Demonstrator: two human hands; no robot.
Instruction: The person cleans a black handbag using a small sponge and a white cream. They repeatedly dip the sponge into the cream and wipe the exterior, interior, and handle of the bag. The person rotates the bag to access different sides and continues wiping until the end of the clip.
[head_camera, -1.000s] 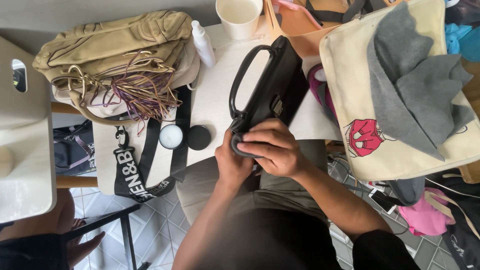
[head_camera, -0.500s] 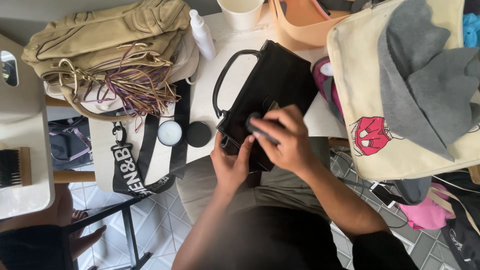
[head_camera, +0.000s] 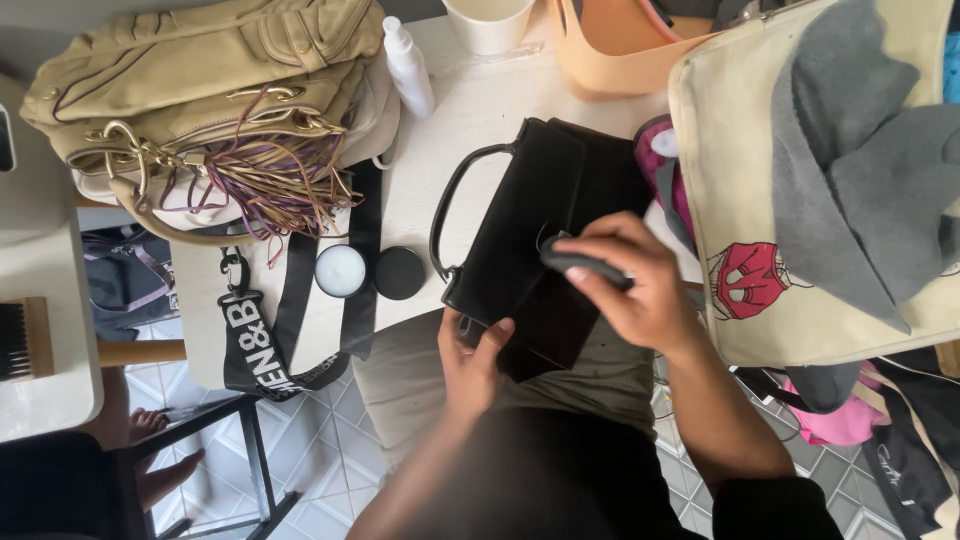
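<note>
We're mid-wipe on the black handbag (head_camera: 540, 230): right hand (head_camera: 625, 285) clamped on a dark pad (head_camera: 585, 265), left hand (head_camera: 470, 365) gripping its lower edge; keep it steady next

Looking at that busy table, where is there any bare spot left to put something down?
One bare strip of white table lies between the spray bottle and the black handbag, below the white cup. A smaller patch sits between the tan fringed bag and the two round tins. The right side is crowded: cream tote, peach bag, both hands on the handbag.
</note>
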